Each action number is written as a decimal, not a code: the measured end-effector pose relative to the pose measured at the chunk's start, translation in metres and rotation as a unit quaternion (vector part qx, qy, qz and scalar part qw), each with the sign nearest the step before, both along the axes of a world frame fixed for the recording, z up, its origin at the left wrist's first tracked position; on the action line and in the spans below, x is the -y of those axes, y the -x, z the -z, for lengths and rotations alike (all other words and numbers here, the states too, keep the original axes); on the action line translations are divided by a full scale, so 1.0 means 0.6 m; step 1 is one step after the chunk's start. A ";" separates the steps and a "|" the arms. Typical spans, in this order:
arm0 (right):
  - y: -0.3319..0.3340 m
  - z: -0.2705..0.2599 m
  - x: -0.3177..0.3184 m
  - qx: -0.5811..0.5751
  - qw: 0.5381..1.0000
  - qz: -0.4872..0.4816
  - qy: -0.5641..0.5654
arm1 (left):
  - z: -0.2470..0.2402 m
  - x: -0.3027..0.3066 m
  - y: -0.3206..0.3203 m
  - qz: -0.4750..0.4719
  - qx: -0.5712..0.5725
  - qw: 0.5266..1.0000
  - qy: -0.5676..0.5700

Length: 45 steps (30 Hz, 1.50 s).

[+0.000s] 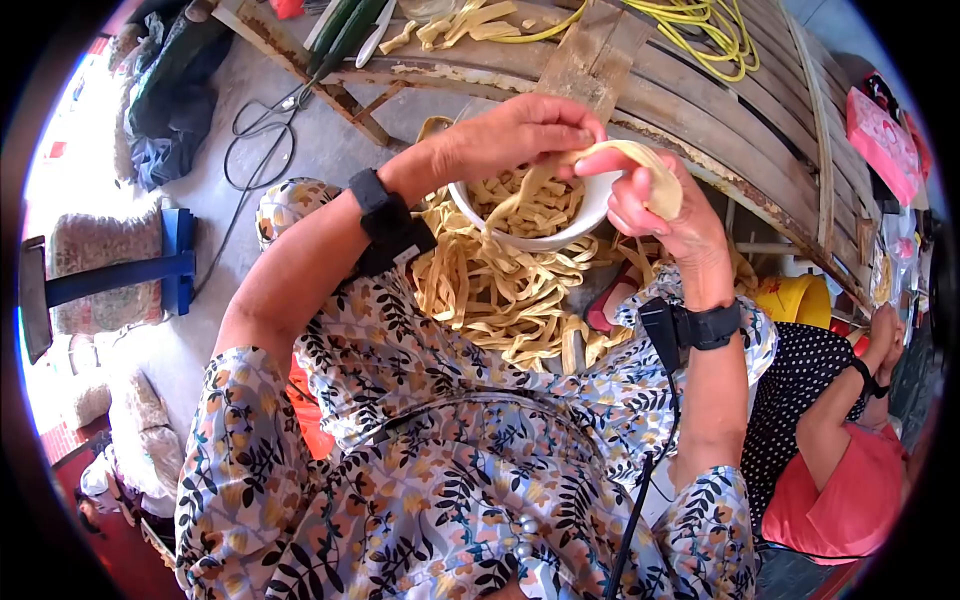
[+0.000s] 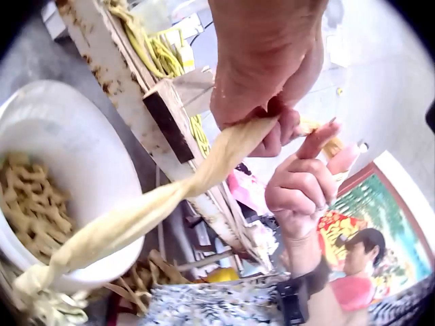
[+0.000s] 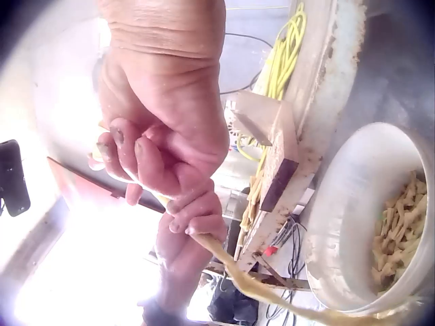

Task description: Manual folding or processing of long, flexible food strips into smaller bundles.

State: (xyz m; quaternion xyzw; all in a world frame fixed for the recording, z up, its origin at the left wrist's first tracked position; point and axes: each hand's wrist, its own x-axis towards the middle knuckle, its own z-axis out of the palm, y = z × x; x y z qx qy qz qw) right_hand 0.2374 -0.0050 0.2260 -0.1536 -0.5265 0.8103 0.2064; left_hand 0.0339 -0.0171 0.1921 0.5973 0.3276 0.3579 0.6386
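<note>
Both hands work on one long, pale yellow, soft-looking strip (image 2: 156, 207). My left hand (image 1: 515, 140) pinches it between thumb and fingers, with a twisted length running down toward the white bucket (image 2: 88, 129). Close beside it, my right hand (image 1: 668, 210) holds the strip's other part, which loops over the raised index finger in the head view. In the right wrist view, the right hand's fingers (image 3: 153, 159) curl round the strip. Short knotted pieces (image 3: 401, 231) lie inside the bucket. A tangled heap of similar strips (image 1: 490, 285) lies between the bucket and my lap.
A slatted wooden bench (image 1: 690, 110) with a rusty edge stands beyond the bucket, bearing yellow cord (image 1: 725, 50) and more strips. Another person (image 1: 840, 490) sits at the right, near a yellow bucket (image 1: 795, 300). A black cable (image 1: 270, 130) lies on the floor.
</note>
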 end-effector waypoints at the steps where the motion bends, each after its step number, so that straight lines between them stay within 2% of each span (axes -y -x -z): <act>1: -0.003 0.000 -0.005 -0.036 0.999 -0.020 0.003 | -0.009 0.000 -0.002 0.012 0.079 0.993 0.082; 2: 0.000 -0.003 -0.004 -0.019 1.000 0.003 -0.017 | -0.015 0.000 -0.004 0.023 0.155 0.974 0.163; 3: 0.007 -0.007 0.001 -0.002 0.999 0.026 -0.035 | -0.005 0.000 -0.010 0.016 0.169 0.973 0.159; 6: 0.015 -0.001 -0.005 0.073 0.989 0.086 -0.090 | 0.013 0.010 -0.014 0.099 0.118 0.972 0.177; 8: 0.028 0.018 -0.002 0.093 0.972 0.143 -0.164 | 0.034 0.019 -0.021 0.135 0.205 0.941 0.232; 9: 0.028 0.015 0.004 0.141 0.964 0.159 -0.159 | 0.044 0.021 -0.026 0.156 0.251 0.923 0.246; 10: 0.029 0.009 0.007 0.186 0.955 0.154 -0.174 | 0.052 0.024 -0.033 0.177 0.296 0.902 0.259; 11: 0.030 0.003 0.009 0.231 0.943 0.148 -0.189 | 0.063 0.029 -0.038 0.144 0.294 0.908 0.260; 13: 0.033 0.005 0.013 0.297 0.919 0.146 -0.216 | 0.081 0.021 -0.040 0.176 0.322 0.890 0.272; 15: 0.032 0.022 0.008 0.258 0.886 0.172 -0.343 | 0.090 0.015 -0.036 0.204 0.354 0.872 0.270; 16: 0.032 0.029 0.005 0.237 0.864 0.185 -0.405 | 0.087 0.016 -0.037 0.132 0.335 0.887 0.288; 18: 0.034 0.033 0.000 0.255 0.716 0.303 -0.575 | 0.082 0.013 -0.041 -0.012 0.290 0.902 0.318; 19: 0.034 0.034 -0.002 0.259 0.624 0.354 -0.647 | 0.071 0.009 -0.046 -0.108 0.211 0.930 0.280; 22: 0.039 0.040 0.003 0.288 0.625 0.398 -0.606 | 0.015 0.017 -0.058 -0.277 0.049 0.952 0.116; 23: 0.038 0.047 -0.001 0.281 0.653 0.384 -0.589 | 0.005 0.020 -0.059 -0.305 -0.006 0.949 0.079; 26: 0.035 0.053 -0.010 0.330 0.831 0.292 -0.340 | 0.012 0.019 -0.050 -0.288 -0.046 0.957 0.008; 30: 0.030 0.078 -0.024 0.317 0.878 0.238 -0.268 | 0.005 0.023 -0.040 -0.215 -0.131 0.967 -0.029; 31: 0.033 0.073 -0.020 0.310 0.872 0.243 -0.290 | 0.004 0.027 -0.045 -0.210 -0.155 0.964 -0.052; 34: 0.048 0.102 -0.002 0.283 0.802 0.331 -0.410 | 0.031 0.026 -0.055 -0.214 -0.218 0.942 -0.141; 35: 0.051 0.090 0.005 0.327 0.801 0.312 -0.393 | 0.041 0.026 -0.057 -0.218 -0.226 0.936 -0.157; 36: 0.050 0.095 0.006 0.300 0.798 0.322 -0.413 | 0.050 0.026 -0.057 -0.223 -0.234 0.930 -0.174; 37: 0.050 0.101 0.006 0.272 0.793 0.331 -0.432 | 0.045 0.028 -0.058 -0.232 -0.222 0.932 -0.168; 38: 0.051 0.103 0.007 0.244 0.788 0.340 -0.451 | 0.040 0.032 -0.058 -0.247 -0.182 0.947 -0.097; 40: 0.050 0.087 0.013 0.172 0.807 0.358 -0.436 | 0.028 0.036 -0.055 -0.275 -0.097 0.955 0.046; 41: 0.050 0.076 0.014 0.136 0.815 0.366 -0.428 | 0.032 0.035 -0.057 -0.271 -0.025 0.959 0.074; 44: 0.035 0.067 -0.009 0.040 0.887 0.405 -0.217 | 0.001 0.033 -0.058 -0.198 0.179 0.934 0.237; 45: 0.030 0.057 -0.015 0.012 0.903 0.422 -0.080 | -0.012 0.034 -0.065 -0.208 0.189 0.926 0.252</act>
